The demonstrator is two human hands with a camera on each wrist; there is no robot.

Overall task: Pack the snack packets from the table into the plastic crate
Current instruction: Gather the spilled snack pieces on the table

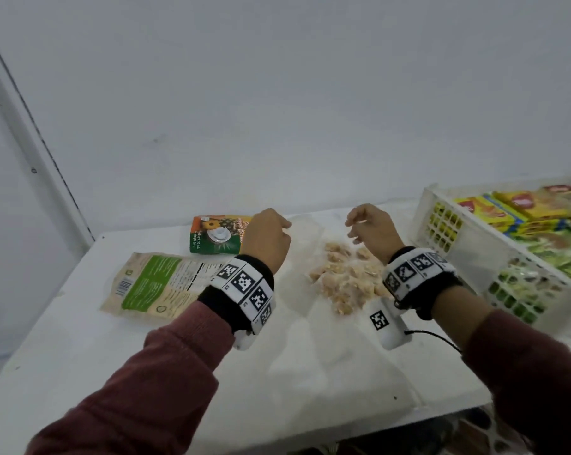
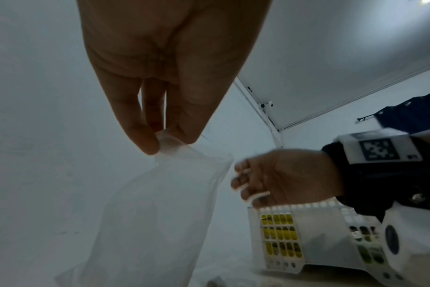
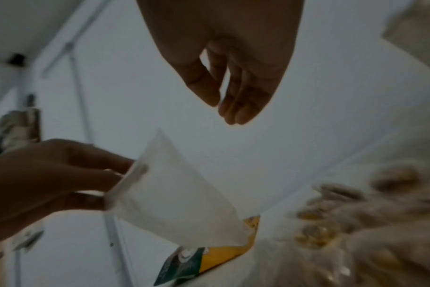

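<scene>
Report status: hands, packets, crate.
Left hand pinches clear bag top; right hand open, empty. Two packets on table; crate part-filled at right. Nothing blocking.

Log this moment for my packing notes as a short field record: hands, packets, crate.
left hand: pinches top corner of clear plastic bag of pale snack pieces
right hand: empty, fingers loose, beside bag
on white table: green-and-beige flat packet; orange-and-green packet
white slotted plastic crate: holds yellow and green packets

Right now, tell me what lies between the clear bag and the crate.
Only the empty right hand hangs in that gap. The left hand pinches the clear snack bag by its top corner; the white crate stands just right.
</scene>
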